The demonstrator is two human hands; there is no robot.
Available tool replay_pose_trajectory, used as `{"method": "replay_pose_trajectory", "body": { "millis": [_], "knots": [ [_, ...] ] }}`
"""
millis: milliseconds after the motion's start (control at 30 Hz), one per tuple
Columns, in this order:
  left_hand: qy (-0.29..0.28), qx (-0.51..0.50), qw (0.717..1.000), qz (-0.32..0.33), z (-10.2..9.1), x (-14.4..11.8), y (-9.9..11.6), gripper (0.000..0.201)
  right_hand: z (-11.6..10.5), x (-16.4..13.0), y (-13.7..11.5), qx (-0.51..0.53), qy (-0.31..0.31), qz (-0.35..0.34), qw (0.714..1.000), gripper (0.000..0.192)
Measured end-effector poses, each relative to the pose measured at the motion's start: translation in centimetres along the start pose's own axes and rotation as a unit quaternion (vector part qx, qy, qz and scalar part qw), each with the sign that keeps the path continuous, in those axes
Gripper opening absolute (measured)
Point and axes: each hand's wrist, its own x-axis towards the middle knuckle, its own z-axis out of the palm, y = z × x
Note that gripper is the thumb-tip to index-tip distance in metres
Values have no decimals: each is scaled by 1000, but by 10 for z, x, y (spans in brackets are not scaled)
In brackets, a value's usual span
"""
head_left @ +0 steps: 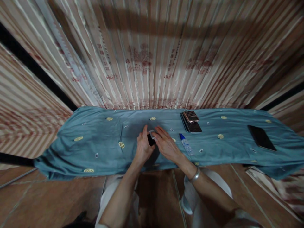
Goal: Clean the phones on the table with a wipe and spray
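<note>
Over the middle of the cloth-covered table, my left hand (143,146) is closed round a small black object (151,139), whose kind I cannot make out. My right hand (165,144) presses a small whitish piece (152,133), perhaps cloth or tissue, against its top edge. The right fingers lie close together over that piece, and their tips hide part of it. Just right of my right hand lies a clear bottle with a blue tip and blue print (186,145). Behind the bottle rests a stack of dark flat cases (192,122), the top one with a shiny rim.
A blue-green cloth (68,145) with yellow and white motifs covers the long table. Toward its right end lies a black flat device (261,137). A striped curtain (142,47) hangs behind, with dark poles (47,76) at the sides. My legs are below the near edge.
</note>
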Motion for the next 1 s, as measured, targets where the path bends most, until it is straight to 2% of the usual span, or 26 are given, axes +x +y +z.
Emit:
{"method": "replay_pose_trajectory", "body": {
  "millis": [233,400,600,733,1000],
  "knots": [
    [15,-12,1000,1,-5,2,-7,89,2,-3,-12,13,-50,-41,998,38],
    [17,-12,1000,-16,-12,6,-7,92,-2,-6,-8,-12,-23,-27,999,37],
    [7,-13,1000,-4,-5,2,-2,92,3,-3,4,-35,-14,-5,999,42],
    [10,-29,999,-7,-4,0,-3,92,5,-2,3,-17,-20,-4,1000,43],
    [18,-40,998,-44,-17,5,-7,96,2,-9,0,38,-19,-20,999,40]
  ]
}}
